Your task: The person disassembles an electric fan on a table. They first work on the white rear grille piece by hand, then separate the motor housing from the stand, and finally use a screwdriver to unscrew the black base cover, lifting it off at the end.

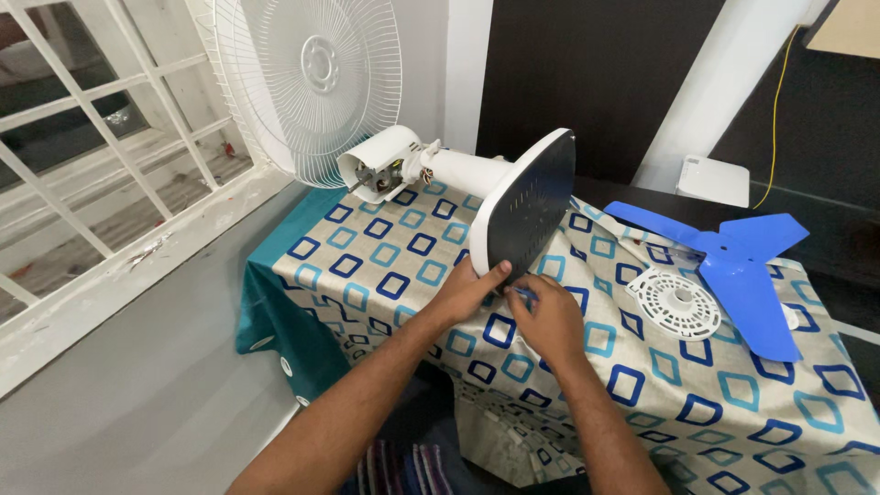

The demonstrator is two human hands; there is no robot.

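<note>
Both bare arms reached forward, close together. The left hand (469, 286) was bent with its thumb up. The right hand (550, 316) curled, fingers pointing at the left.

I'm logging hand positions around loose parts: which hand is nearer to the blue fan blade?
Right. The right hand is at the lower edge of the fan base, on the side toward the blue fan blade; the left hand grips the base farther from it.
</note>
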